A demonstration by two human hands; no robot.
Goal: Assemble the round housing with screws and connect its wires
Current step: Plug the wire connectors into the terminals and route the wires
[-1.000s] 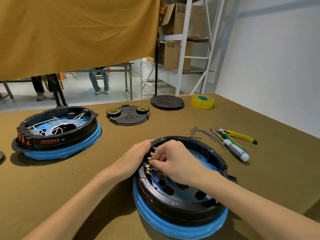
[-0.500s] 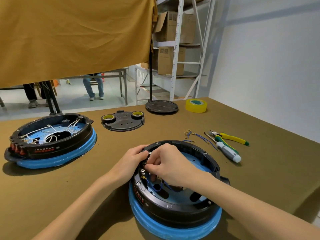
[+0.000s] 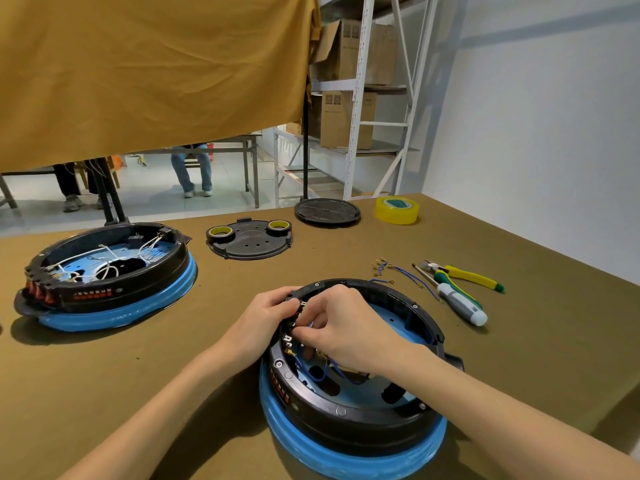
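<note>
A round black housing [image 3: 349, 417] with a blue lower ring lies on the table right before me. Metal terminals [image 3: 288, 341] line its inner left wall, and blue wires [image 3: 320, 374] loop across its blue floor. My left hand [image 3: 265, 315] grips the housing's left rim from outside. My right hand [image 3: 341, 327] reaches inside, its fingertips pinching a blue wire end at the terminals. The exact contact point is hidden by my fingers.
A second housing [image 3: 114, 289] with white wires sits at the left. Behind lie a black cover plate [image 3: 249, 242] carrying two tape rolls, a black lid [image 3: 327, 211] and yellow tape [image 3: 396, 210]. Loose blue wires [image 3: 398, 271], a screwdriver [image 3: 457, 301] and pliers [image 3: 467, 275] lie right.
The camera view has shifted slightly. My right hand's fingertips have shifted a little along the terminal row; my left hand has stayed on the rim.
</note>
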